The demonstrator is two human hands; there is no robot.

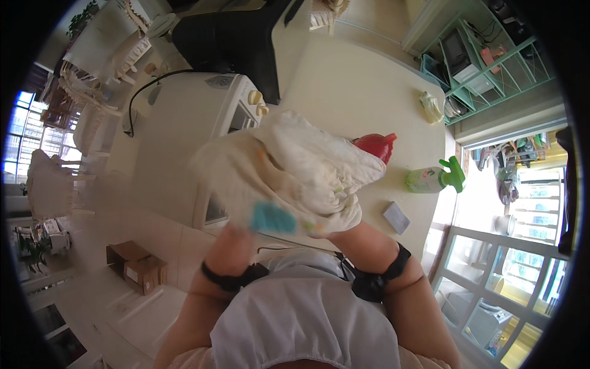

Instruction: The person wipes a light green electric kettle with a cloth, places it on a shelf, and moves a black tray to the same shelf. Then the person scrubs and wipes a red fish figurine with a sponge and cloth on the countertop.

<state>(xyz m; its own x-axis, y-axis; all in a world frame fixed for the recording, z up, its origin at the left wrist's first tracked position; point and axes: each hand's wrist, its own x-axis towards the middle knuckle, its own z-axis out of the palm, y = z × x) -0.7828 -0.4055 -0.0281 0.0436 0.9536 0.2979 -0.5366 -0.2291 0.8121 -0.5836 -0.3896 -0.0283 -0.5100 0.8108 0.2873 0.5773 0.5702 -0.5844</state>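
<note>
A bunched white cloth with a blurred teal patch hangs in front of me over the pale tabletop. Both my forearms, with black bands at the wrists, reach up to its lower edge. The cloth covers my left hand and my right hand, so their fingers and grip are hidden. Just beyond the cloth's right end lies a red object, partly covered by it. A spray bottle with a green trigger head lies on the table at the right, and a grey sponge-like block is nearer me.
A white toaster oven with a black cable stands left of the cloth, beside a large black appliance. A crumpled pale packet or cloth lies near the right table edge. Beyond is a green metal rack; a cardboard box sits lower left.
</note>
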